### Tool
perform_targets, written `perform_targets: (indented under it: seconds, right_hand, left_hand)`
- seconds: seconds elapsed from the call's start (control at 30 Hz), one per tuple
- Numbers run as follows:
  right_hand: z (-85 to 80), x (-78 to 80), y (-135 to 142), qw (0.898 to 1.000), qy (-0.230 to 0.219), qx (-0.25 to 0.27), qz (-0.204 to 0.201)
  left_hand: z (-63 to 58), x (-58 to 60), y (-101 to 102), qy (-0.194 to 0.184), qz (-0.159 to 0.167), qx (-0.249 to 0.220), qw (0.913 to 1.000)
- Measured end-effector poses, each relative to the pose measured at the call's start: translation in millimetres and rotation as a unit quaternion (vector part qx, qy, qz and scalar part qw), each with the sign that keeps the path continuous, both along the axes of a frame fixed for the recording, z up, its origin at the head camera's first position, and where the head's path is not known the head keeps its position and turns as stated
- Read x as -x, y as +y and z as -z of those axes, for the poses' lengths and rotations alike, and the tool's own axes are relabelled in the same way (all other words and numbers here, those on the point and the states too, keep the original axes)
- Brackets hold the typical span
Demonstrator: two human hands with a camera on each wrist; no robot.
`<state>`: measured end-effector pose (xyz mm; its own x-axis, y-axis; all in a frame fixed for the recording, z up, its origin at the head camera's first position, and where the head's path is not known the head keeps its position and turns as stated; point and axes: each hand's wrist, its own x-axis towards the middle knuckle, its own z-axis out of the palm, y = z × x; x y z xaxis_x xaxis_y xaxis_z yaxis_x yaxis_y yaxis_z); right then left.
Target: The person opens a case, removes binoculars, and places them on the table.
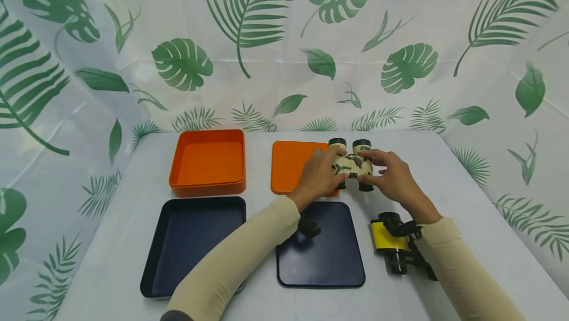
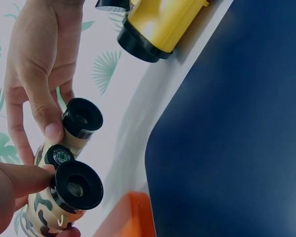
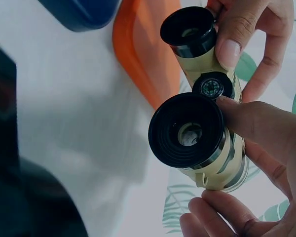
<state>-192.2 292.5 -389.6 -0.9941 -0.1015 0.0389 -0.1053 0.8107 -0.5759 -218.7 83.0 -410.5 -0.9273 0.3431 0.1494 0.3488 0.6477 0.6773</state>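
Observation:
Both hands grip a pair of camouflage binoculars with black eyecups and a small round compass between the barrels. My left hand holds the left barrel, thumb near the eyecup, over the right edge of the orange lid. The right barrel is between the thumb and fingers of my right hand. In the right wrist view the eyecups face the camera. A yellow and black pair of binoculars lies on the table below my right wrist, partly hidden by the sleeve and wrist strap.
At the back left sits an orange tray, with a dark blue tray in front of it, partly covered by my left sleeve. A flat dark blue lid lies mid-table. A leaf-print curtain rises behind the white table.

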Motion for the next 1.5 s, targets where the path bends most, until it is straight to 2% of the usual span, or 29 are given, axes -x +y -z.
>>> perform_targets:
  seconds: [0.27, 0.47, 0.83, 1.17, 1.5]
  right_hand:
    - [1.1, 0.6, 8, 1.0, -0.023, -0.005, 0.014]
    - [-0.1, 1.0, 14, 0.999, -0.049, -0.008, 0.023]
    - [3.6, -2.1, 32, 0.997, -0.063, -0.002, 0.044]
    - [9.1, -4.8, 49, 0.995, -0.071, -0.005, 0.064]
    - [11.8, -5.3, 56, 0.993, -0.084, -0.002, 0.083]
  left_hand:
    - [5.2, 2.5, 12, -0.002, -0.01, -0.001, 1.0]
    - [6.8, 3.4, 21, -0.006, -0.002, 0.011, 0.9999]
    - [3.4, 4.1, 41, -0.02, 0.011, 0.007, 0.9997]
    - [7.9, 6.1, 64, -0.028, 0.017, 0.019, 0.9993]
    - [13.0, 7.3, 78, -0.042, 0.011, 0.02, 0.9989]
